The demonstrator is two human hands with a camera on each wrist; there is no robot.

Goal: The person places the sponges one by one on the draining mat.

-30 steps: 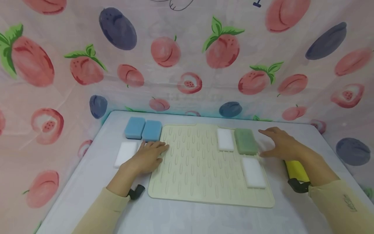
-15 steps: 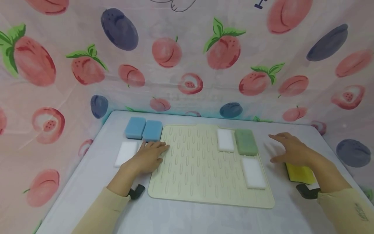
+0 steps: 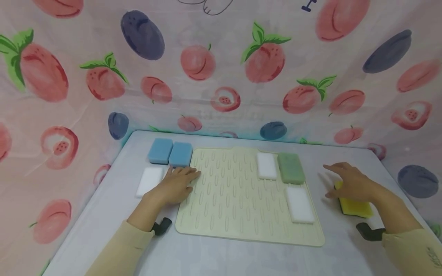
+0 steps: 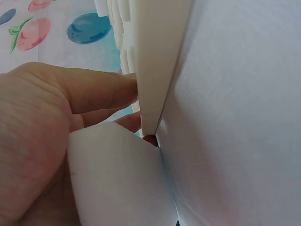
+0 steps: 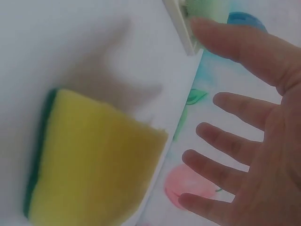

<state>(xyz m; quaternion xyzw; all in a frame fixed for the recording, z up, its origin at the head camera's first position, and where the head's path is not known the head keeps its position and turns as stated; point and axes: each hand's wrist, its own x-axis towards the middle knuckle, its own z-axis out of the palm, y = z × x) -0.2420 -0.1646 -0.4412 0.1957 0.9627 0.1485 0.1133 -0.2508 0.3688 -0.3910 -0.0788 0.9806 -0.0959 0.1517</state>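
Observation:
My left hand (image 3: 176, 186) rests on the left edge of a cream ribbed mat (image 3: 231, 199), fingers relaxed, thumb and fingertips at the rim; the left wrist view shows the mat's side (image 4: 160, 70) right at the fingers. My right hand (image 3: 353, 183) hovers over a yellow sponge (image 3: 357, 208) with a dark green scouring side, fingers spread. In the right wrist view the sponge (image 5: 94, 160) lies on the table, apart from the hand's open fingers (image 5: 230, 141). On the mat's right part lie a green sponge (image 3: 291, 168) and two white sponges (image 3: 266, 165), one nearer the front edge.
Two blue sponges (image 3: 160, 151) sit side by side behind my left hand. Another white sponge (image 3: 149, 181) lies left of that hand, close against it in the left wrist view. A fruit-print cloth (image 3: 221, 69) hangs behind the white table (image 3: 241, 260).
My right hand has moved rightward, away from the green sponge, and now hangs above the yellow sponge. My left hand has stayed at the mat's edge.

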